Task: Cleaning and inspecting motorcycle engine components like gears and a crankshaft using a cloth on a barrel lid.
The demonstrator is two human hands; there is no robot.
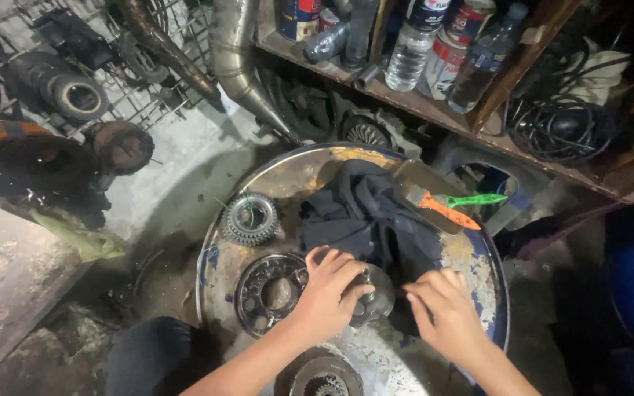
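Slippage is likely at lower centre of frame: my left hand (329, 290) clenches the greasy round metal part (373, 295) on the drum top (471, 268), my right hand (445, 312) spread, empty, beside it.

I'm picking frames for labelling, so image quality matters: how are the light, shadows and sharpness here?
Head view: dim, warm light falls mainly on the drum top; the right edge and shelf corners sink into shadow; the dark cloth loses its folds; the left hand and right hand are slightly soft; straight shelf lines bow from the wide lens.
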